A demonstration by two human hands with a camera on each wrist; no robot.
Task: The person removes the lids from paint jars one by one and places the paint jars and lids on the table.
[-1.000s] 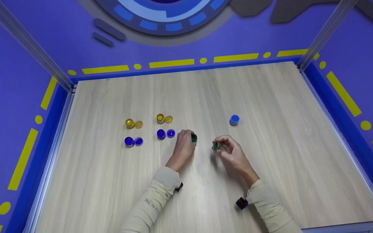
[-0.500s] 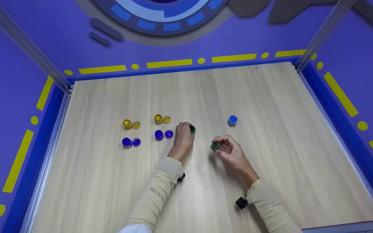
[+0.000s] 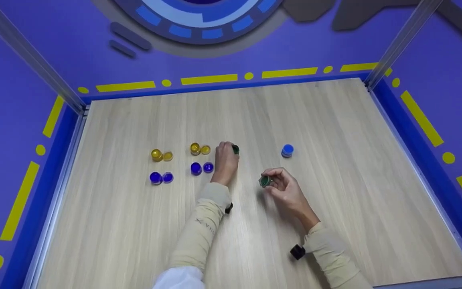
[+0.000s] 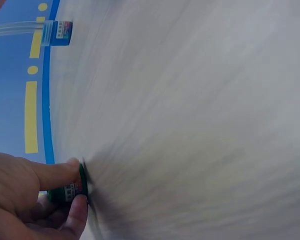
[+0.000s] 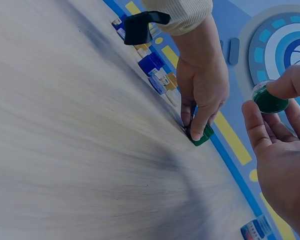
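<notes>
My left hand (image 3: 226,163) grips a small green paint jar (image 4: 70,191) between thumb and fingers, at or just above the table. In the right wrist view, the jar (image 5: 202,136) shows below the left fingertips. To the right and nearer, my right hand (image 3: 290,194) pinches a round lid (image 5: 270,101) with green paint inside, held above the table and tilted. Left of my left hand stand an uncapped yellow paint jar (image 3: 195,149) with its lid (image 3: 205,149) and a purple-blue paint jar (image 3: 195,168) with its lid (image 3: 208,167).
Farther left are another yellow jar (image 3: 156,155) and another purple-blue jar (image 3: 155,178), each beside its lid. A light blue jar (image 3: 287,151) stands beyond my right hand, a clear lid on it. Blue walls border the wooden table (image 3: 335,224).
My left hand has slid the green jar toward the back of the table, up level with the yellow jars. The right hand has barely moved and still pinches the green lid.
</notes>
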